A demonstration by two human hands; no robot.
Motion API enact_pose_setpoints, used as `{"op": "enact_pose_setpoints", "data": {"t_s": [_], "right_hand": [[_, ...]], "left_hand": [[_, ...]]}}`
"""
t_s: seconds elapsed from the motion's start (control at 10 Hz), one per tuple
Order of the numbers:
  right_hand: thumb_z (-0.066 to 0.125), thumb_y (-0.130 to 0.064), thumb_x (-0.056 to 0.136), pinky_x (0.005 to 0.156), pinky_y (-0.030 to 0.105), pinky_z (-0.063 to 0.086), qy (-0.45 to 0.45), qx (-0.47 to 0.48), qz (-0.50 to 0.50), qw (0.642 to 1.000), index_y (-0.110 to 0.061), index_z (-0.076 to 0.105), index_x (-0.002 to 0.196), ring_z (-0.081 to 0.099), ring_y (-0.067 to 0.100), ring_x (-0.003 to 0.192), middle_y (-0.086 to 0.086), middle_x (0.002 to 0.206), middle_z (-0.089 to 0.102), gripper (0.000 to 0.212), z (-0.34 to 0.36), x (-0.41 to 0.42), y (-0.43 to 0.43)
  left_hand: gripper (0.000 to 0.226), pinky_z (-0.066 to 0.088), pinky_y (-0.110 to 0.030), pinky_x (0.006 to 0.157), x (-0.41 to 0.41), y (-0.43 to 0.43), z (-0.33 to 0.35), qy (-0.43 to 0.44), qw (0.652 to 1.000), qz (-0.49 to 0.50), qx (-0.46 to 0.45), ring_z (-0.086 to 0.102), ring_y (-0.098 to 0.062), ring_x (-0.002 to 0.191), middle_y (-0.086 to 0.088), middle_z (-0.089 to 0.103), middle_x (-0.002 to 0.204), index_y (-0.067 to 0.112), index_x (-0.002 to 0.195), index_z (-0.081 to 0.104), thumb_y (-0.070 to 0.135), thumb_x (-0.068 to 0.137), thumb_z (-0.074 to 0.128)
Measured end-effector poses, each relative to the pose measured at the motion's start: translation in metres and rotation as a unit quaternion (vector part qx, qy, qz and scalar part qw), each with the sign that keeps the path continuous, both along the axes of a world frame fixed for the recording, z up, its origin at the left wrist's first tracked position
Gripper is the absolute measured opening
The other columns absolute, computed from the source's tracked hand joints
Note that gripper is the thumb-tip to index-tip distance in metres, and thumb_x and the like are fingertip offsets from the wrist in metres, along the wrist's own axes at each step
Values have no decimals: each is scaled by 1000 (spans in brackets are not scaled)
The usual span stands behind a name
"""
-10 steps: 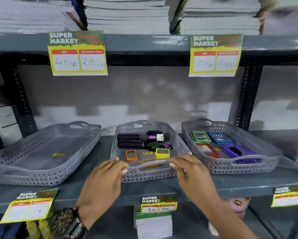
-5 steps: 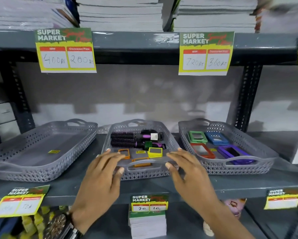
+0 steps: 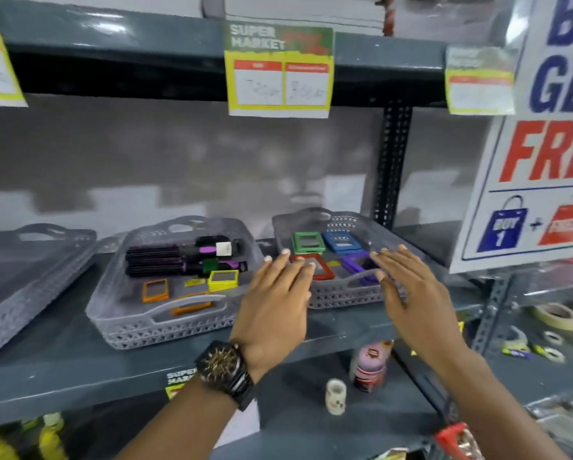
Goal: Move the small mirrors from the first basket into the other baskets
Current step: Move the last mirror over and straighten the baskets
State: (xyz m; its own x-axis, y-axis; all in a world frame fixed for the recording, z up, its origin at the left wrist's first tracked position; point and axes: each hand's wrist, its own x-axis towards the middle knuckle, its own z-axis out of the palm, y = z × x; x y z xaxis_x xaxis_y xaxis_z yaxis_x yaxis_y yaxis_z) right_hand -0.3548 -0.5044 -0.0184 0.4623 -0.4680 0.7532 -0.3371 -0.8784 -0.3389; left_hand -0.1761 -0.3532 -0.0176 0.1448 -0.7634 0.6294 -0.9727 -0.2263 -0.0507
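Three grey perforated baskets stand on a dark shelf. The middle basket [image 3: 136, 323] holds black hairbrushes [image 3: 165, 258], two orange-framed small mirrors [image 3: 155, 290] and a yellow-framed one [image 3: 223, 279]. The right basket [image 3: 341, 298] holds a green mirror [image 3: 308, 242], a blue one [image 3: 341, 242], a red one [image 3: 321, 267] and a purple one [image 3: 358, 265]. My left hand [image 3: 277, 303] and my right hand [image 3: 408, 293] hover open in front of the right basket, holding nothing. The left basket [image 3: 29, 270] shows no mirrors in its visible part.
Price tags [image 3: 278, 73] hang from the shelf above. A large promotional sign [image 3: 540, 154] blocks the right side. A black upright post [image 3: 393, 164] stands behind the right basket. Below are a small jar [image 3: 368, 370], a tape roll [image 3: 335, 395] and several tape rolls [image 3: 557, 315].
Both hands left the middle basket's front rim and moved right, in front of the right basket. The view swung right, bringing the sign in.
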Motion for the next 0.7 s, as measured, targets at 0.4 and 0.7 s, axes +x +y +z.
{"op": "enact_pose_setpoints", "data": {"t_s": [0.4, 0.7], "right_hand": [[64, 16, 81, 90, 40, 57, 14, -24, -29, 999, -12, 77, 112, 69, 30, 103, 6, 114, 75, 44, 2, -5, -18], [66, -3, 91, 105, 29, 39, -35, 14, -49, 998, -13, 69, 125, 56, 22, 126, 4, 129, 67, 36, -4, 2, -17]], "left_hand": [[37, 52, -43, 97, -13, -23, 2, 57, 998, -25, -23, 63, -27, 115, -4, 72, 119, 16, 120, 67, -2, 88, 56], [36, 38, -44, 112, 6, 14, -8, 17, 997, -23, -65, 51, -24, 131, -4, 63, 134, 15, 134, 57, 16, 98, 56]]}}
